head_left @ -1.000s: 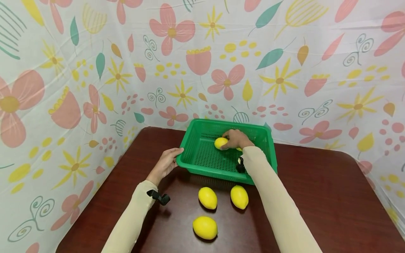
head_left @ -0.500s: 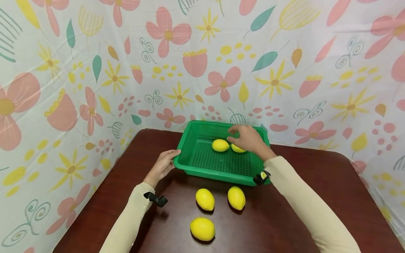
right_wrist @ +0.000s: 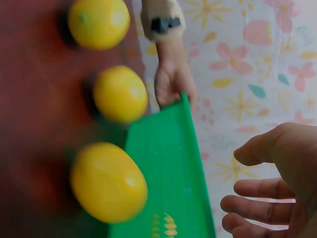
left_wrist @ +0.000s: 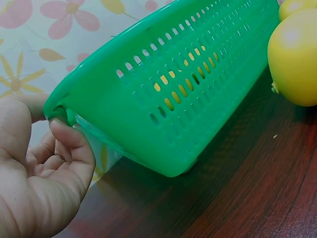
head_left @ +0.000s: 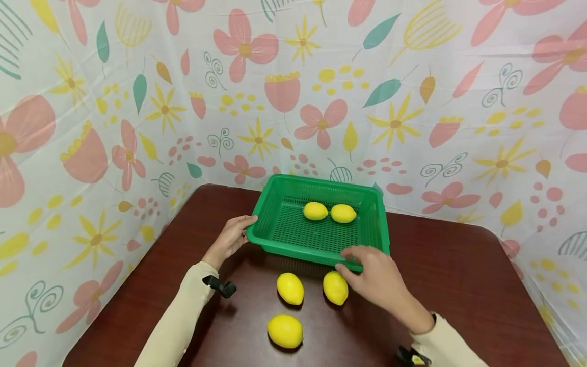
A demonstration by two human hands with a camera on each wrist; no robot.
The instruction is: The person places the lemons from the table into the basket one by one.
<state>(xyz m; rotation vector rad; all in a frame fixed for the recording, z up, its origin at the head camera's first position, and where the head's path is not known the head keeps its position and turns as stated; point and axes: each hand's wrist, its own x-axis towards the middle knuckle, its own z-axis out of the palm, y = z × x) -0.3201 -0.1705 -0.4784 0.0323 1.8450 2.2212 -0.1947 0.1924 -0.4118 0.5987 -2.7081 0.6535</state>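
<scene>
A green plastic basket (head_left: 298,247) with slotted walls stands on the table. Side by side on its floor lie two lemons, a left one (head_left: 315,211) and a right one (head_left: 343,213). My left hand (head_left: 229,237) pinches the basket's left rim between thumb and fingers, plain in the left wrist view. Over the basket's near right edge hovers my right hand (head_left: 376,278), fingers spread and holding nothing. Just left of its thumb is a lemon (head_left: 336,288) on the table. Another lemon (head_left: 290,289) lies left of that, and a third lemon (head_left: 285,331) sits nearer me.
The dark reddish-brown table (head_left: 449,265) extends to the right of the basket. A flower-printed cloth (head_left: 321,102) hangs close behind the basket and along the left side. Each sleeve carries a black strap, such as the left strap (head_left: 220,286).
My right hand let go of a lemon inside the basket, rose, and came back toward me over the near rim. My left hand keeps its grip on the basket.
</scene>
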